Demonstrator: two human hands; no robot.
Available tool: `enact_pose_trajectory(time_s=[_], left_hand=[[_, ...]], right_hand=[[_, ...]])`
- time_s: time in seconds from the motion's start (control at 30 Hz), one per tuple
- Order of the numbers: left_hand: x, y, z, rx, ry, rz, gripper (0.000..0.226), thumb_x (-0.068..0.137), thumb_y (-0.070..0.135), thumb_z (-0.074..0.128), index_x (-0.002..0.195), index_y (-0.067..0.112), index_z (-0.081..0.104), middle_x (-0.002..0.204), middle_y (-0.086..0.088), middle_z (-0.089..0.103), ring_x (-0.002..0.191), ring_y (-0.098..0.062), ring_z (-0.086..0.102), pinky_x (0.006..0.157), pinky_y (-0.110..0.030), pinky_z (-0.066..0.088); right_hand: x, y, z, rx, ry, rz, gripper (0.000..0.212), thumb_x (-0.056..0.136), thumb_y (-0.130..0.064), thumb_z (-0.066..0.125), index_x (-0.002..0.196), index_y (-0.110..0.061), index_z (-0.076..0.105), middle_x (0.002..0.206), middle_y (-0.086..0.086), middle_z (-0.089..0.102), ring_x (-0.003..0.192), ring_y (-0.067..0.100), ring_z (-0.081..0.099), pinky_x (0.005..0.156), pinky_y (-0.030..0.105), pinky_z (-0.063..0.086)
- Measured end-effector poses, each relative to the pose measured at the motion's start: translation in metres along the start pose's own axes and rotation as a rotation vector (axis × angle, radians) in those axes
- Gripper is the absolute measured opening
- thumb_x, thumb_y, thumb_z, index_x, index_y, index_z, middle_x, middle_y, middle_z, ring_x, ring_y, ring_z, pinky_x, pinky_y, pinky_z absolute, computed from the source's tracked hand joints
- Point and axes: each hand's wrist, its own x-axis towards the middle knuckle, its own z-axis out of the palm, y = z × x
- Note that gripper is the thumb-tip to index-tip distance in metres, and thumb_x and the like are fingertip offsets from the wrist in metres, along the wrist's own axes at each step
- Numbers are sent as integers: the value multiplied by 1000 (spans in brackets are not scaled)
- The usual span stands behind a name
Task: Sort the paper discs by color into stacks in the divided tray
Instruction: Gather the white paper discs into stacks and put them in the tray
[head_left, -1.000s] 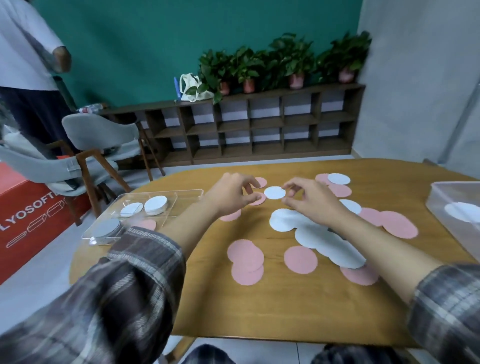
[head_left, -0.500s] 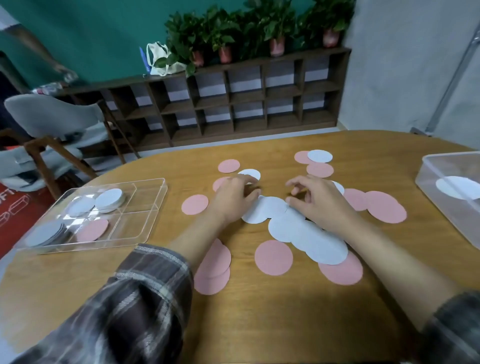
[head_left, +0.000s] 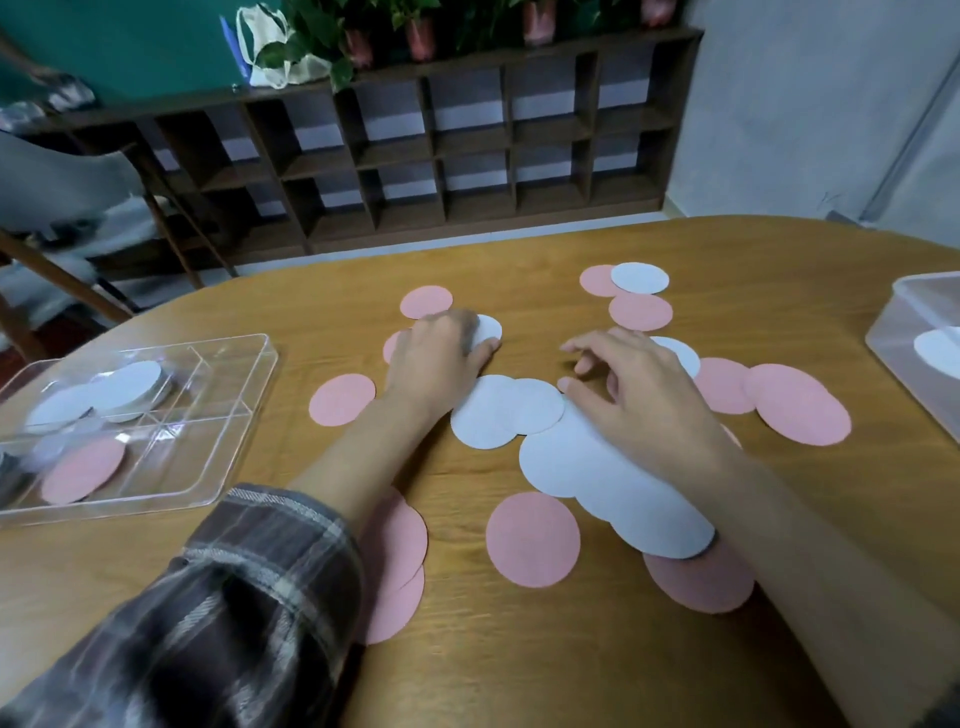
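Looking down from the head: white discs (head_left: 506, 410) and pink discs (head_left: 532, 539) lie flat on the surface (head_left: 519, 649), right of the divided tray (head_left: 156, 506). Left hand (head_left: 441, 358) covers a small white disc (head_left: 491, 327), fingers blurred, grip unclear; right hand (head_left: 649, 400) nearby, fingers loosely spread, empty. Light, floppy paper: probably pinch an edge.

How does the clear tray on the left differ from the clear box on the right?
The tray is shallow and split into compartments; the box is deeper, with no dividers showing. The tray holds white discs and a pink disc; the box shows only a white disc. Both are see-through plastic and sit on the wooden table.
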Motion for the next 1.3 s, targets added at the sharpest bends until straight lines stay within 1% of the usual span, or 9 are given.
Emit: enact_pose_trajectory(time_s=[0.2, 0.33, 0.47, 0.6, 0.73, 0.9, 1.07, 1.2, 1.3], left_hand=[[-13, 4, 0, -34, 59, 99, 38, 110, 43, 41, 114, 15, 67, 90, -5, 74, 83, -30, 68, 72, -45, 51], [-23, 6, -13, 28, 178, 169, 35, 111, 36, 37, 108, 14, 64, 82, -8, 68, 71, -35, 62, 57, -35, 36], [-40, 17, -26, -81, 337, 220, 36, 108, 35, 39, 102, 13, 67, 86, -4, 65, 76, -27, 58, 57, -34, 40], [-56, 30, -24, -281, 387, 285, 26, 107, 23, 51, 99, 8, 71, 96, -2, 59, 93, -17, 54, 76, -23, 42], [-70, 37, -22, -439, 347, 301, 18, 105, 11, 58, 97, 5, 72, 93, -3, 59, 82, -4, 49, 78, -9, 37], [-75, 29, -23, -511, 236, 263, 12, 104, 21, 63, 108, 16, 73, 96, 4, 67, 87, -9, 60, 77, -24, 49], [-72, 4, -20, -294, -65, 189, 49, 94, 57, 63, 135, 29, 64, 128, 12, 68, 119, -14, 58, 101, -39, 48], [-71, 12, -23, -335, -101, 262, 42, 90, 47, 73, 129, 32, 68, 118, 16, 73, 111, -12, 64, 95, -43, 52], [-70, 11, -25, -352, -104, 217, 48, 88, 43, 77, 133, 29, 68, 125, 13, 72, 117, -9, 63, 102, -41, 50]], right_hand=[[-1, -1, 2, -14, 12, -26, 27, 94, -30, 70, 121, -27, 67, 94, -15, 59, 90, 5, 49, 75, 35, 51], [-4, -3, 2, -4, 6, -29, 28, 94, -29, 70, 121, -27, 67, 95, -14, 60, 90, 6, 49, 76, 40, 53], [-5, -8, 0, 56, 25, -28, 30, 94, -31, 71, 123, -26, 66, 94, -14, 62, 84, -3, 49, 74, 31, 49], [-7, -18, -4, 168, 2, 8, 39, 92, -42, 72, 129, -32, 64, 93, -16, 68, 84, 3, 57, 70, 18, 44], [-10, -22, -4, 207, -36, -4, 27, 97, -37, 69, 123, -31, 66, 77, -6, 65, 73, 10, 58, 61, 15, 42], [-8, -18, -6, 161, -34, -21, 11, 102, -31, 61, 113, -30, 64, 69, 0, 58, 67, 13, 53, 58, 28, 38], [-6, -11, -7, 158, 3, 26, 14, 103, -31, 58, 117, -32, 59, 71, 4, 63, 70, 17, 58, 61, 35, 44], [-4, -9, -6, 138, 35, 42, 16, 104, -31, 56, 120, -29, 58, 74, -2, 66, 72, 12, 60, 62, 34, 46], [-4, -8, -6, 128, 51, 43, 17, 105, -28, 55, 121, -27, 58, 78, 1, 68, 71, 12, 60, 62, 35, 48]])
